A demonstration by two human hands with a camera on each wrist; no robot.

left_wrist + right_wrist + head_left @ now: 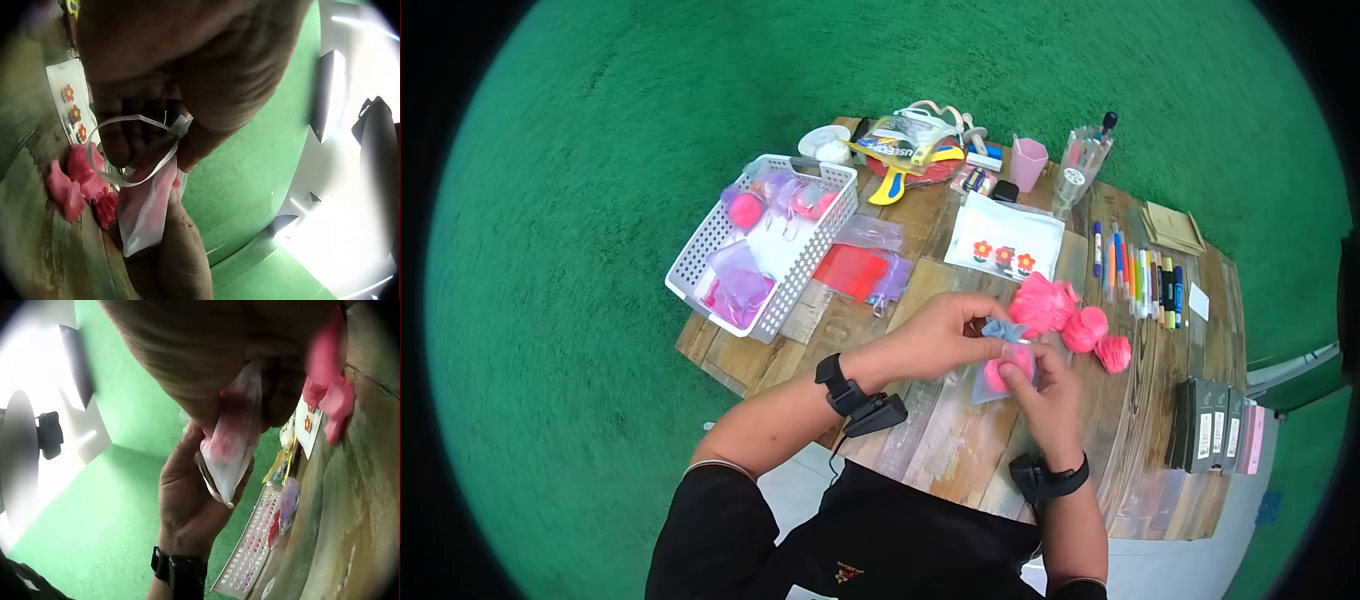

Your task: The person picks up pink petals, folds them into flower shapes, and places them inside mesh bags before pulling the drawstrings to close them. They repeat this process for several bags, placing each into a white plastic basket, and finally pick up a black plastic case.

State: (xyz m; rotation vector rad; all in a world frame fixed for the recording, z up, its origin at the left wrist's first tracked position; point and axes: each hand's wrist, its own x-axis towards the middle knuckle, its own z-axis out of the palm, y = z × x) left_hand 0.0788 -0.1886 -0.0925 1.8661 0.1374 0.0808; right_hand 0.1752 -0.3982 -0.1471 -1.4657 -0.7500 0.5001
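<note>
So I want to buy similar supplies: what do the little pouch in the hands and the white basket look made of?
The pouch looks like sheer, organza-like fabric: the pink filling shows through and a ribbon drawstring gathers its neck. The white basket looks like matte moulded plastic, judging by its perforated lattice walls.

A craft corner set up like a studio: a plank worktop on green carpet, laid out with a row of marker pens, a white basket of gift pouches, and a sticker sheet.
</note>
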